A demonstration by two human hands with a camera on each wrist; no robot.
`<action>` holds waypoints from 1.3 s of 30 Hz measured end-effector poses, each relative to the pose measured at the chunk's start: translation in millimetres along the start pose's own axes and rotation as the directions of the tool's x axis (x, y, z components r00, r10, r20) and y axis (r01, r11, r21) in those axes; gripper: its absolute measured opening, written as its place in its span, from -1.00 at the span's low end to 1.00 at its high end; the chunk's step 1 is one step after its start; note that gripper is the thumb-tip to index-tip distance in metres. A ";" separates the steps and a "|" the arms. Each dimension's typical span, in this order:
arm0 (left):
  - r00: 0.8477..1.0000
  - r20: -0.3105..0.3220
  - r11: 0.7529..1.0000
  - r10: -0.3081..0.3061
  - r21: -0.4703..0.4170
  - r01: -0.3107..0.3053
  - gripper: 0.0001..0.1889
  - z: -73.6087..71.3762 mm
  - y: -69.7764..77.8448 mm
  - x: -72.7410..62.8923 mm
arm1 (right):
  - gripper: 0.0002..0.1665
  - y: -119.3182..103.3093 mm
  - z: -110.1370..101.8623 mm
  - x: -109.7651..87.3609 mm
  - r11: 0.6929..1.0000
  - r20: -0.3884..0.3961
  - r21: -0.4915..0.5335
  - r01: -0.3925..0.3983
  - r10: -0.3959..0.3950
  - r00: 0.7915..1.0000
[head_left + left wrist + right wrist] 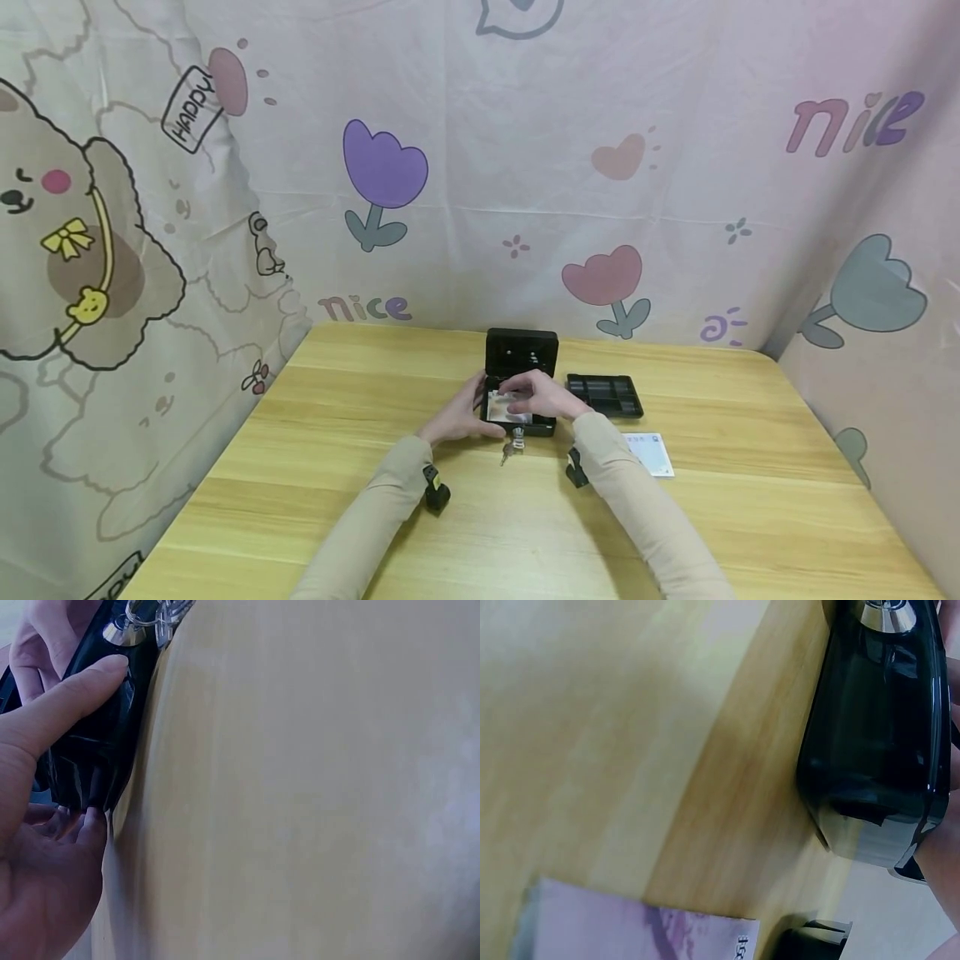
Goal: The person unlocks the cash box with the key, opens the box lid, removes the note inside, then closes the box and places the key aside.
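Observation:
A small black cash box (pixel 542 431) stands on the table with its lid (pixel 517 354) raised. My left hand (pixel 456 418) grips its left side; in the left wrist view the thumb (pixel 94 681) lies across the front wall and the fingers reach the end wall. Over the opening, my right hand (pixel 547 395) dips its bent fingers inside, above or touching pale printed paper (pixel 498 407). Whether they pinch any is hidden. Keys (pixel 507 452) on a ring hang at the front, by the silver lock (pixel 124 631).
Right of the box lies a black compartment tray (pixel 609 390). Nearer, a printed paper or stack of notes (pixel 652 455) lies partly behind the right sleeve; its purplish print (pixel 634 924) shows in the right wrist view. A patterned cloth (pixel 480 275) hangs behind the table.

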State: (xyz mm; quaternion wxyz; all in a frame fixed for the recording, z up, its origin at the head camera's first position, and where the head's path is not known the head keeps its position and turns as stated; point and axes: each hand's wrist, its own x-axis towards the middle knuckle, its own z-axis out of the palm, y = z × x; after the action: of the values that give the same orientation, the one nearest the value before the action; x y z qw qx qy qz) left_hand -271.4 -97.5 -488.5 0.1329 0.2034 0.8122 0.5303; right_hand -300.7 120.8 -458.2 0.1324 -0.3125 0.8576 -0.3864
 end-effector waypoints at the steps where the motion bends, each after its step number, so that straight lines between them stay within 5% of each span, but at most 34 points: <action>1: 1.000 0.001 1.000 0.002 0.001 -0.002 0.30 0.0 0.7 -0.1 | -0.57 -0.2 0.0 0.0 1.000 0.000 -0.001 -0.004 0.004 1.000; 21: 1.000 0.013 1.000 -0.005 -0.006 0.005 0.30 -0.4 -0.8 0.0 | -0.58 -3.0 -1.1 -2.3 1.000 -0.022 0.017 0.014 -0.014 1.000; 39: 1.000 0.012 1.000 -0.009 -0.024 0.009 0.29 0.5 0.9 -0.1 | -0.65 1.4 4.3 0.4 1.000 -0.194 0.024 0.008 -0.003 0.981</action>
State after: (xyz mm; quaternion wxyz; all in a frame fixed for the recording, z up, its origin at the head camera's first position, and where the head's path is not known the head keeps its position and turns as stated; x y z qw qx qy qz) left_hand -270.9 -96.8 -487.8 0.1427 0.2012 0.8058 0.5384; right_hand -299.6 118.8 -462.1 0.0509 -0.2741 0.8608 -0.4257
